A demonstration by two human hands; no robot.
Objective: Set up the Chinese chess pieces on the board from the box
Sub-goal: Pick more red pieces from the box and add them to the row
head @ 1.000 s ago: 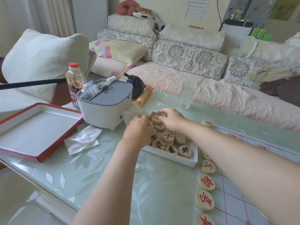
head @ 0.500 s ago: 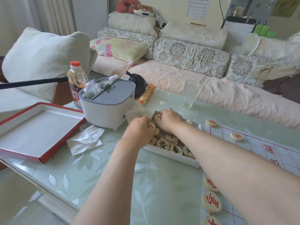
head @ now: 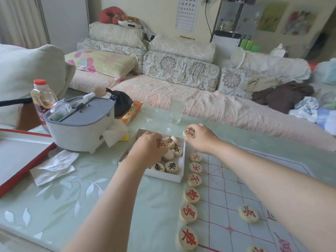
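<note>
A white box [head: 163, 176] in the middle of the table holds several round wooden chess pieces with black and red characters. My left hand [head: 147, 152] is down inside the box, pinching a red-lettered piece [head: 161, 143] between its fingers. My right hand [head: 201, 138] is just right of the box's far corner, gripping another red-lettered piece [head: 189, 133] above the table. The paper board [head: 236, 197] with red grid lines lies to the right. Several red pieces [head: 190, 195] stand in a column along its left edge, and one more red piece [head: 248, 214] stands further in.
A grey-lidded white appliance [head: 80, 128] stands left of the box, with a sauce bottle [head: 42, 99] behind it. The red-edged box lid [head: 27, 160] and a crumpled tissue [head: 54, 166] lie at the left. An empty glass [head: 176, 109] stands behind the box, near the sofa.
My right hand has lifted out of the box with a red piece and moved right toward the board's far corner. My left hand stays in the box, now holding a red piece.
</note>
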